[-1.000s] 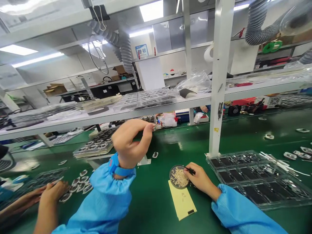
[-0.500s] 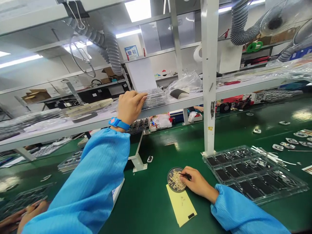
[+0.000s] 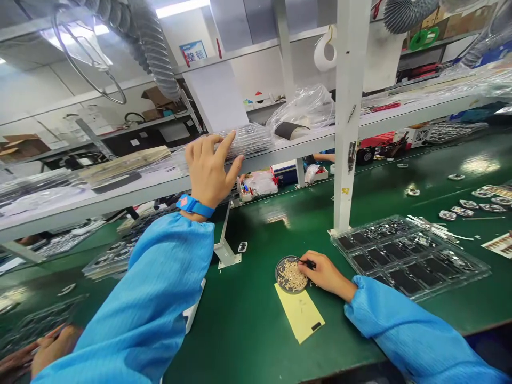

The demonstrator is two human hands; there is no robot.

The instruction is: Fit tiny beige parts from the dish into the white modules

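Centrally, on the green table (image 3: 244,341), a round dish (image 3: 281,265) of pale pieces (image 3: 291,279), with yellow paper (image 3: 301,314) at its near edge. At the dish's right rim, a right hand (image 3: 325,274), fingers closed around dark tweezers (image 3: 308,263) pointing in over the pieces. Higher, a left hand (image 3: 212,169), fingers parted and loose, in front of clear stacked trays (image 3: 256,140) on the shelf (image 3: 120,196); contact unclear.

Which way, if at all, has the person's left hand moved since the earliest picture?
Yes: the left hand moved upward, from below the front edge of the white shelf to overlapping that edge.
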